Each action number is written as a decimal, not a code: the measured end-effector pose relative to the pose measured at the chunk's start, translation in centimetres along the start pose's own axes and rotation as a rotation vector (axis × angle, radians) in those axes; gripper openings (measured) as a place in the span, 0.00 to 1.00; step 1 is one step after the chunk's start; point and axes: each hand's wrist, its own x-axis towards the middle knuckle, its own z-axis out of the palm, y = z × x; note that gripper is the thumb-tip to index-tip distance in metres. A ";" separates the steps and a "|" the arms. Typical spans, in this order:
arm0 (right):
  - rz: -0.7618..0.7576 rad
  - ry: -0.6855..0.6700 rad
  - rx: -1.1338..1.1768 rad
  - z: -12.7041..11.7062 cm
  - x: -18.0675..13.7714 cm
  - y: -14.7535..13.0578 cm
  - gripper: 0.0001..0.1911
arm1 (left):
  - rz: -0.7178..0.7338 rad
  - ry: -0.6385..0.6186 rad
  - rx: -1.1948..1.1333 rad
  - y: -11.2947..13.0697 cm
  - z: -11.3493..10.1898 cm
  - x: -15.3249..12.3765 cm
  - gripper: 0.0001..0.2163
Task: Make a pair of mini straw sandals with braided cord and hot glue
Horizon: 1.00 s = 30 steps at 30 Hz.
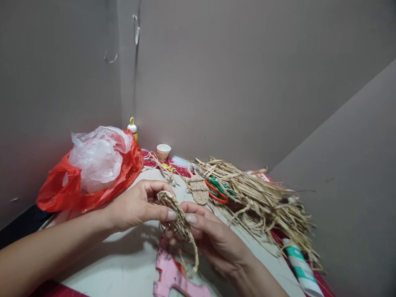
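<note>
A braided straw sole-shaped piece (177, 216) is held up, tilted, between my two hands. My left hand (148, 206) pinches its upper left edge with thumb and fingers. On the other side, my right hand (204, 229) grips it, the thumb near the left thumb. A loose braided end hangs down from the piece in a loop. Below lies a pink glue gun (173, 274) on the white board, partly hidden by the hands. Beyond my right hand rests a second woven straw oval (199, 190), flat on the board, beside orange-handled scissors (216, 193) and green-handled scissors (221, 185).
A large bundle of dry straw (262, 198) spreads along the right. A red plastic bag (62, 185) with clear plastic stands at left, near a yellow-topped bottle (132, 128). A paper cup (163, 152) and glue sticks (181, 161) sit at the back. A green-white roll (301, 266) lies front right.
</note>
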 end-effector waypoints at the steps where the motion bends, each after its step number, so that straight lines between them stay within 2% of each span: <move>1: 0.006 -0.005 0.012 -0.1 0.0 0.0 0.12 | 0.005 -0.010 0.003 0.0 0.0 0.0 0.09; 7: 0.078 -0.052 0.022 -0.4 0.1 0.2 0.12 | 0.013 -0.066 0.003 0.1 -0.1 -0.1 0.07; 18: 0.001 -0.014 0.023 0.1 0.3 0.9 0.12 | -0.039 -0.066 -0.087 0.3 0.2 -0.3 0.06; 23: -0.048 -0.043 0.010 -0.1 0.2 0.5 0.16 | -0.030 -0.054 -0.085 0.2 0.2 -0.2 0.07; 30: -0.002 -0.006 -0.016 0.2 0.4 1.0 0.15 | -0.018 -0.072 -0.028 -0.4 0.2 -0.1 0.07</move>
